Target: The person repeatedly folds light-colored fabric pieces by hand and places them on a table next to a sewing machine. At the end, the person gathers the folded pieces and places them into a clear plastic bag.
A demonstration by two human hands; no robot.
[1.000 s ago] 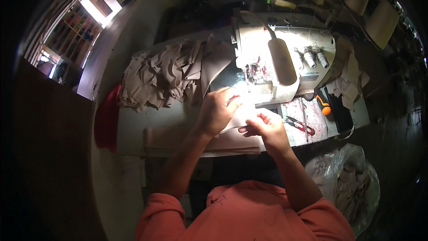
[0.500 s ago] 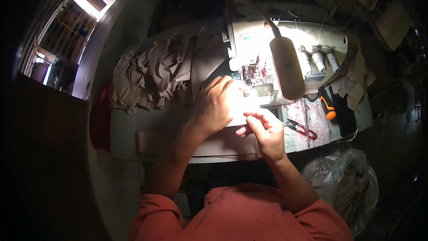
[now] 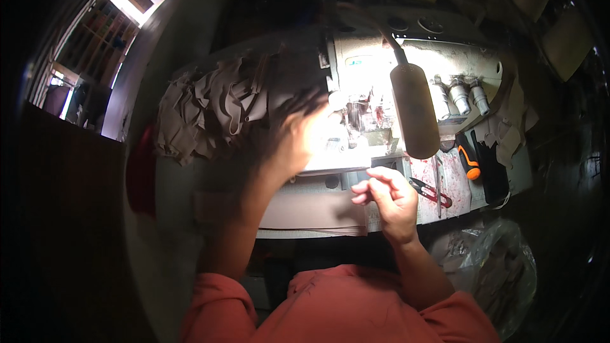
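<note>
A sewing machine (image 3: 413, 57) stands under bright light, its needle area (image 3: 368, 111) partly washed out by glare. My left hand (image 3: 297, 143) is beside the left of the needle area, over the inner edge of a heap of beige fabric pieces (image 3: 219, 98). Motion smears its fingers, so its grip is unclear. Close to the front edge of the glaring machine bed (image 3: 337, 160), my right hand (image 3: 395, 200) has its fingers curled, thumb near the forefinger. Anything between those fingertips is too small to make out.
Flat beige fabric (image 3: 305, 209) lies along the table's front. Right of my right hand are red-handled thread snips (image 3: 438, 197) and an orange-and-black handled tool (image 3: 470, 164). A lamp (image 3: 414, 111) overhangs the machine. Below right is a clear plastic bag (image 3: 502, 267) of scraps.
My left hand has shifted left, away from the needle area, and is blurred. My right hand has moved slightly right and nearer to me, so the hands are farther apart.
</note>
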